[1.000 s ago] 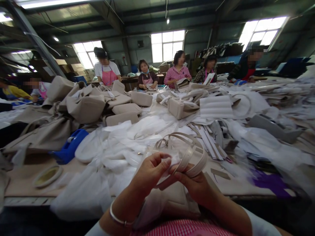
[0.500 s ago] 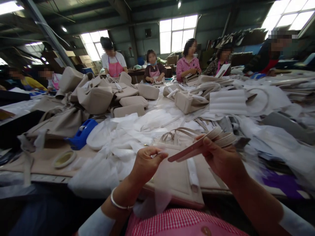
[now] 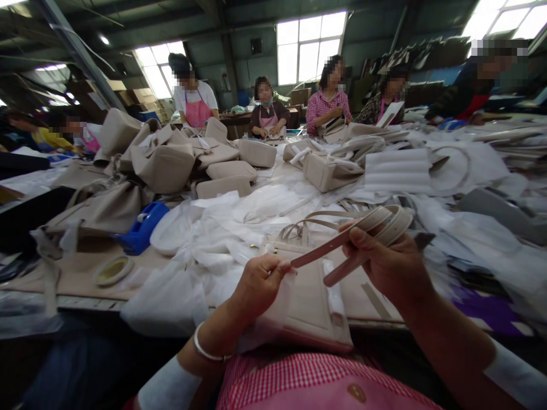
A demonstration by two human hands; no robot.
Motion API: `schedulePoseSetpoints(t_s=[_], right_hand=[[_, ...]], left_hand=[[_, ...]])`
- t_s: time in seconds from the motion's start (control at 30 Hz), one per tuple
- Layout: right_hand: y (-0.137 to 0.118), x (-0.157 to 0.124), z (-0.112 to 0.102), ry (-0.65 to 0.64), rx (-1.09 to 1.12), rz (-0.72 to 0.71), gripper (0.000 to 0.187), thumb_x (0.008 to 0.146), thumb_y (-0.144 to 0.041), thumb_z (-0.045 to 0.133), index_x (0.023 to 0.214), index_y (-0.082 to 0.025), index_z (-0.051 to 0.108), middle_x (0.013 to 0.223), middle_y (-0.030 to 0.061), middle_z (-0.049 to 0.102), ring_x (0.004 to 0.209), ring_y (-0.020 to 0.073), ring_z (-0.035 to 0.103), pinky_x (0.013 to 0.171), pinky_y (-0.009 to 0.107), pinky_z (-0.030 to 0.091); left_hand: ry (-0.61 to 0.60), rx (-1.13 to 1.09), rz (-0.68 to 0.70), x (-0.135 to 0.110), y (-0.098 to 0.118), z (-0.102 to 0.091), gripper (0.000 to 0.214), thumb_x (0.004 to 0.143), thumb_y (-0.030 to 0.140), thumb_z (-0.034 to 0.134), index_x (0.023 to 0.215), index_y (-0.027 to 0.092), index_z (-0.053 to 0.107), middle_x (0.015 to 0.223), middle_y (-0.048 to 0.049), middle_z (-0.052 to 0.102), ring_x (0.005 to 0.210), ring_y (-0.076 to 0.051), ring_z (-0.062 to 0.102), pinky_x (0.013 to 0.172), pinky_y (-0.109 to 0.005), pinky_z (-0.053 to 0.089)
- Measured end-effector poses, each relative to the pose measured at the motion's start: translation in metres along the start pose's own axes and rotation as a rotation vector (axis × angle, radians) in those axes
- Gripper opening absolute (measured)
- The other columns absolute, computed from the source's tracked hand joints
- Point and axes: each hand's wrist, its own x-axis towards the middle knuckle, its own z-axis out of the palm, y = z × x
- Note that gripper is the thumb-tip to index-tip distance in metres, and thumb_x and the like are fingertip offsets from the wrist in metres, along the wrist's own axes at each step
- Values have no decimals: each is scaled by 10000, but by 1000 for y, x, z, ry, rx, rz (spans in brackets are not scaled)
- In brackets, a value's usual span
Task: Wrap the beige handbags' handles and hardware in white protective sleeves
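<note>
A long beige strap (image 3: 320, 247) with a pinkish underside is wound into loops. My right hand (image 3: 387, 267) is closed around the coiled part, its thumb on top. One strap end runs left to my left hand (image 3: 260, 285), whose thumb and forefinger pinch its tip. The strap's other end hangs loose below, pointing down-left. Thin translucent film seems to hang below my left fingers; whether they hold it too I cannot make out. Under both hands a beige handbag (image 3: 305, 310) lies flat at the table edge, with a white-wrapped piece (image 3: 335, 296) on it.
A blue tape dispenser (image 3: 143, 228) and a tape roll (image 3: 113, 270) are on the left. Beige bags (image 3: 164, 165) are piled behind them. White wrapping (image 3: 239, 228) covers the middle. A grey dispenser (image 3: 502, 213) stands right. Several co-workers work across the table.
My left fingers, apart from the strap before, now meet one end of it. The two strap ends, close together earlier, have spread apart. The view has shifted slightly.
</note>
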Motion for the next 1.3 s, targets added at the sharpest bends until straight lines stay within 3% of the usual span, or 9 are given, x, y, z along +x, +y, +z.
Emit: schedulePoseSetpoints(t_s=[0.1,0.33,0.5,0.73,0.93,1.13,1.3], right_hand=[[2,0,0,3,15,1,130,790,-289,796,855,-184,756,704,9,659,614,125,583,547,240,507],[2,2,0,-10,8,-5,133,793,-285,794,870,-183,759,723,15,668,620,126,581,550,239,510],[3,5,-2,-27,-32,-13,120,810,-291,780,864,-185,763,711,13,650,622,126,575,543,234,503],[4,7,1,-9,6,1,122,787,-300,804,839,-199,759,699,3,646,599,116,575,531,225,493],[2,6,2,-13,30,5,122,787,-297,801,825,-192,751,686,2,641,582,114,570,514,224,488],[-1,4,1,-12,51,8,128,782,-290,803,828,-179,760,686,11,642,581,115,571,516,225,497],[-3,2,3,-33,66,16,143,762,-297,821,822,-179,768,710,19,666,593,111,580,528,215,509]], left_hand=[[-88,-78,-29,-1,0,-1,259,911,308,565,843,203,792,829,-23,779,797,-184,684,742,-258,488],[-59,-126,-179,1,1,-2,171,803,330,708,761,187,792,753,-22,767,745,-185,676,673,-248,484],[-85,-149,-159,2,1,0,146,788,302,725,733,183,791,757,-22,762,752,-172,670,703,-246,482],[-88,-171,-92,0,-4,2,84,781,266,744,760,208,801,893,-37,783,911,-204,697,855,-289,501],[-13,-192,-75,-1,-3,3,61,755,238,762,703,212,783,834,-33,779,1050,-228,682,962,-315,478],[20,-197,-104,0,1,5,37,710,237,787,683,214,778,851,-45,783,1079,-239,673,978,-327,473],[-23,-230,-146,0,1,4,77,719,264,780,665,212,766,949,-58,784,1052,-240,682,964,-337,477]])
